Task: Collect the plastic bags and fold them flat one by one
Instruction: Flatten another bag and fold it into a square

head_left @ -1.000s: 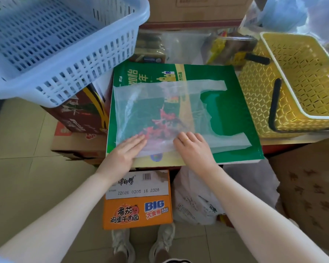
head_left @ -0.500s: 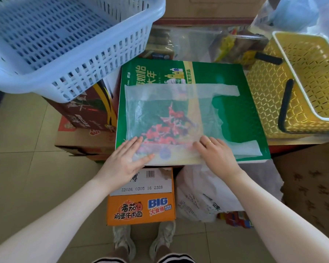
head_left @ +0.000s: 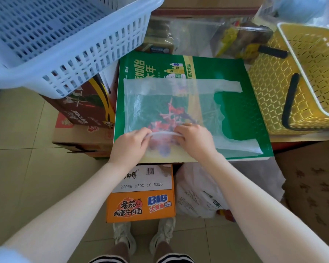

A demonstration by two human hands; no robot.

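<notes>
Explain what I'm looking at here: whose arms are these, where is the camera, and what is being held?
There is no machine: a person wears a wide-angle camera on the head, looking down at their own arms and shoes. A thin clear plastic bag lies spread on a green carton. The left hand and right hand pinch up the bag's near edge, apparently starting a fold. A pale blue basket sits at the left, a yellow basket at the right.

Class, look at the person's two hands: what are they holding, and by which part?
Both the left hand and right hand pinch the clear plastic bag at its near edge, lifted into a fold.
</notes>
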